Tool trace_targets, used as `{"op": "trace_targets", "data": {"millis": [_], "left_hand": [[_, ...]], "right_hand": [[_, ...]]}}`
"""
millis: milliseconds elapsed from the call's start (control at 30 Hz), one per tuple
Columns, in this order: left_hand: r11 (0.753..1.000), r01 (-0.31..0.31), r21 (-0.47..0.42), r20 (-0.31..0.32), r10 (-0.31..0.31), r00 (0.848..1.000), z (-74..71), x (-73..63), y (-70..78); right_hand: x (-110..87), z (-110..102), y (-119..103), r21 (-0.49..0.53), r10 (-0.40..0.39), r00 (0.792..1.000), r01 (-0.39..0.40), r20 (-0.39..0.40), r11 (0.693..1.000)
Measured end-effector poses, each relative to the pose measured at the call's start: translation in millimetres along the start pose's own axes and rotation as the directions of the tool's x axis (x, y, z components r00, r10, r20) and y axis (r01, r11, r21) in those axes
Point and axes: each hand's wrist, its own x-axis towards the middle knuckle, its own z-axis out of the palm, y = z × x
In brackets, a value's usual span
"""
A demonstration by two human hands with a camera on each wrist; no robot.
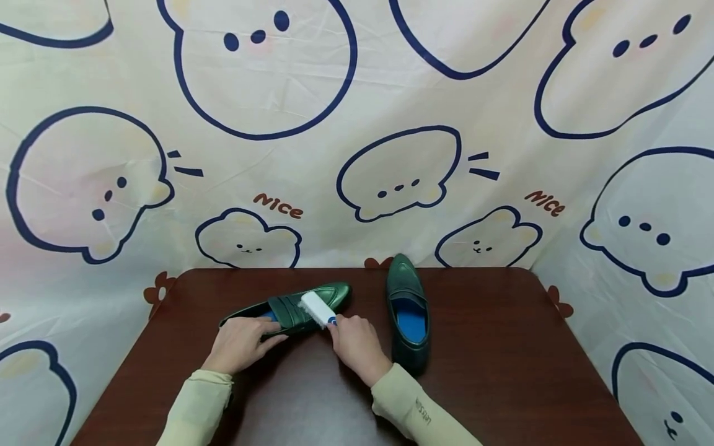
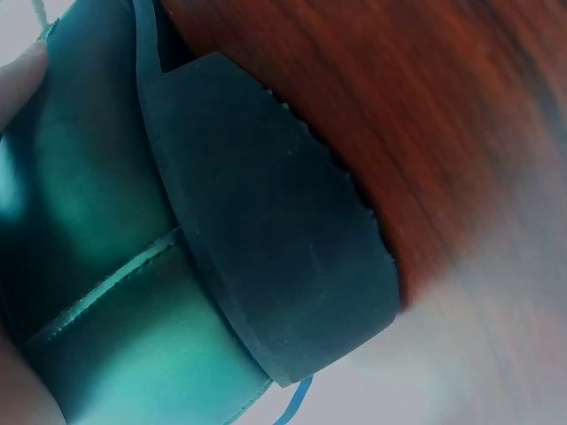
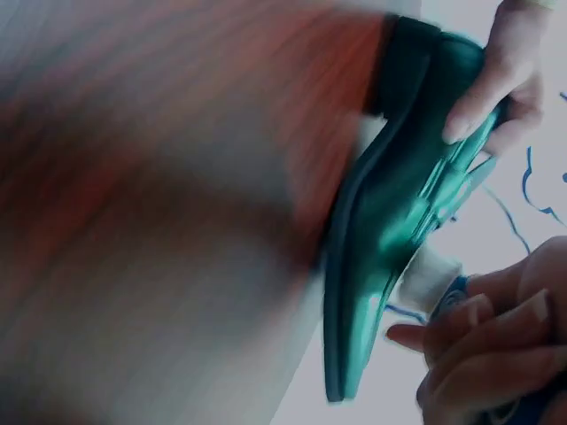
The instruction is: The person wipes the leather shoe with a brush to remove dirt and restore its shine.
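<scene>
A green loafer with a blue insole lies on the table, its toe pointing right in the head view. My left hand grips it at the opening, thumb along the near side and fingers reaching over the rim. In my right hand I hold a white brush with a blue-marked handle, its bristles against the loafer's upper in front of the strap. The left wrist view shows the dark heel up close. From the right wrist, the brush appears at the upper, partly hidden by my fingers.
The matching green loafer stands to the right, toe toward the far edge. Both are on a brown wooden table with rounded far corners. A cream cloth printed with cartoon bears hangs behind and at the sides.
</scene>
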Motion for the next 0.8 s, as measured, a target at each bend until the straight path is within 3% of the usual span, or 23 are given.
{"op": "trace_targets", "data": {"millis": [133, 233, 467, 567, 633, 733, 800], "left_hand": [[1.0, -0.007, 0.013, -0.013, 0.007, 1.0, 0.0, 0.3, -1.0], [1.0, -0.009, 0.014, -0.01, 0.009, 1.0, -0.3, 0.4, -0.3], [0.999, 0.009, 0.036, 0.009, -0.009, 1.0, -0.9, 0.9, 2.1], [1.0, 0.004, 0.031, -0.05, -0.003, 0.999, -2.6, -1.5, 2.3], [1.0, 0.006, 0.008, -0.14, -0.005, 0.99, -3.9, -5.5, -1.6], [0.991, 0.098, -0.088, -0.221, -0.115, 0.969, -8.7, -13.2, -12.0], [0.957, 0.204, -0.206, -0.177, -0.242, 0.954, -12.6, -17.8, -19.5]], "right_hand": [[1.8, 1.1, 10.9, -0.2, 0.085, 0.99, -0.106, -0.111, 0.974], [2.6, 0.7, 16.6, -0.282, 0.129, 0.974, -0.179, -0.187, 0.942], [3.7, -2.9, 20.6, -0.266, 0.148, 0.965, -0.205, -0.218, 0.942], [3.7, -3.8, 21.0, -0.259, 0.146, 0.964, -0.203, -0.223, 0.944], [3.4, -4.3, 21.2, -0.255, 0.145, 0.964, -0.201, -0.223, 0.946], [4.3, -5.6, 20.8, -0.241, 0.149, 0.968, -0.197, -0.203, 0.95], [6.5, -6.5, 20.1, -0.211, 0.147, 0.974, -0.182, -0.171, 0.96]]}}
